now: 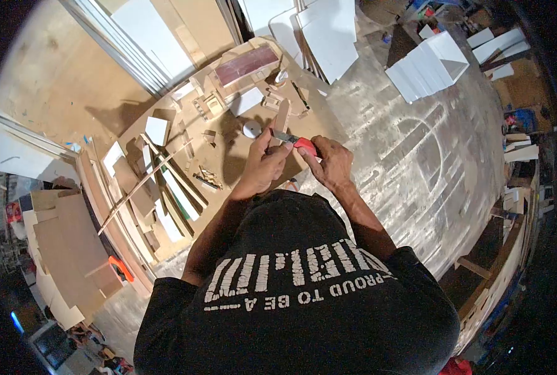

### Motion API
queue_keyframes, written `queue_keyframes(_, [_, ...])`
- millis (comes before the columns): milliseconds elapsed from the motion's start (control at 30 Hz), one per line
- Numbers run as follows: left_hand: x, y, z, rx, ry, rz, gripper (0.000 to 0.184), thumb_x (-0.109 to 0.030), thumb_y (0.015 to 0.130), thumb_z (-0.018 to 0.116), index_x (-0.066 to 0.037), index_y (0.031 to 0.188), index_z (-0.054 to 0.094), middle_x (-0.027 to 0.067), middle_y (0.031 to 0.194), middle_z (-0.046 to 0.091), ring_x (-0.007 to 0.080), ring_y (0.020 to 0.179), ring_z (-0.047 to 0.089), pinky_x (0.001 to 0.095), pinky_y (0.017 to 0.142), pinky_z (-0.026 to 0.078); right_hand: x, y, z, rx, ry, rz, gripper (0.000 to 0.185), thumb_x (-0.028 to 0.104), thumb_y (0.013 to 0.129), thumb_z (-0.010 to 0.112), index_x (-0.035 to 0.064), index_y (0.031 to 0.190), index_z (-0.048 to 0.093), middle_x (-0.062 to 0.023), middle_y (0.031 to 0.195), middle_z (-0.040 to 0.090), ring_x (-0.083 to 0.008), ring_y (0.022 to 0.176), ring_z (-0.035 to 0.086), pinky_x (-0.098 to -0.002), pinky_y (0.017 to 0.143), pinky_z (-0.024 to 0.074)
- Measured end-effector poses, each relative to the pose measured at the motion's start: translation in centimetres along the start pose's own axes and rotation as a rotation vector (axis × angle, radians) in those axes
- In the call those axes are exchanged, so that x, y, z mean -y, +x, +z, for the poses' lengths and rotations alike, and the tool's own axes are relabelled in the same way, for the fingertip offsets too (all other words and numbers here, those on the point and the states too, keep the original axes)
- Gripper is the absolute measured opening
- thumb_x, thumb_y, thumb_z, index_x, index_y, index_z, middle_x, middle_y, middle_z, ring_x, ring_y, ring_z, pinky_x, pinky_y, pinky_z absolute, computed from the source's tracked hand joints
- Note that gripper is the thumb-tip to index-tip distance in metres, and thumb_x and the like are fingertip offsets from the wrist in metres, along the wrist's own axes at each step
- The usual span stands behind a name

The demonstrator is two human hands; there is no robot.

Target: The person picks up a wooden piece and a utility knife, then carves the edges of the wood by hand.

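My right hand [332, 164] is closed around the red handle of a utility knife [305, 147]. The knife's grey front end points left and reaches my left hand [264, 164]. That hand is closed on a small flat wooden piece with a rounded end [282, 115], which sticks up past the fingers. Blade and wood meet close to my left fingertips, though whether they touch I cannot tell. Just left of the wood, a white disc [252, 129] lies on the brown worktable [228, 169]. My fingers partly hide the lower end of the wooden piece.
Wooden blocks [211, 105], a dark red board [246, 65] and long strips [177, 187] lie on the table. An orange-handled tool [121, 269] rests at the lower left. White panels [328, 37] stand behind. A white box-like stack [427, 66] sits on the concrete floor [410, 162].
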State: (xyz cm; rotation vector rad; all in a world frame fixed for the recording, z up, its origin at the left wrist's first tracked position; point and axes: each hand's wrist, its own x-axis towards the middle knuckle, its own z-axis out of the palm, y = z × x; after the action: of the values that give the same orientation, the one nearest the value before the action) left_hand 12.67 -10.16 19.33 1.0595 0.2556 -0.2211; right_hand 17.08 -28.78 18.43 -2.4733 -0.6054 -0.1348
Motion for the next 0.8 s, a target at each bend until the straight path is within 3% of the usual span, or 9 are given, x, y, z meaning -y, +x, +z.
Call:
queue_keyframes(433, [-0.5, -1.5, -0.5, -0.211, 0.157, -0.004, 0.029, -0.019, 0.096, 0.067, -0.012, 0.123, 0.060, -0.0096, 0.063, 0.046, 0.0007, 0.047, 0.037, 0.0208, 0.039, 0.026, 1.3, 0.8, 0.9, -0.074, -0.047, -0.098, 0.041, 0.051, 0.089, 0.066, 0.0108, 0.086, 0.062, -0.0078, 0.071, 0.062, -0.0279, 0.064, 0.064, -0.0422, 0.054, 0.0478])
queue_keyframes(800, [-0.5, -2.4, -1.1, -0.363, 0.265, -0.006, 0.026, -0.026, 0.095, 0.071, -0.009, 0.114, 0.070, -0.0074, 0.068, 0.054, 0.0024, 0.058, 0.045, 0.0216, 0.049, 0.035, 2.5, 1.1, 1.5, -0.116, -0.124, -0.154, 0.039, 0.050, 0.088, 0.068, 0.0117, 0.083, 0.062, -0.0064, 0.068, 0.059, -0.0270, 0.061, 0.063, -0.0416, 0.052, 0.0479])
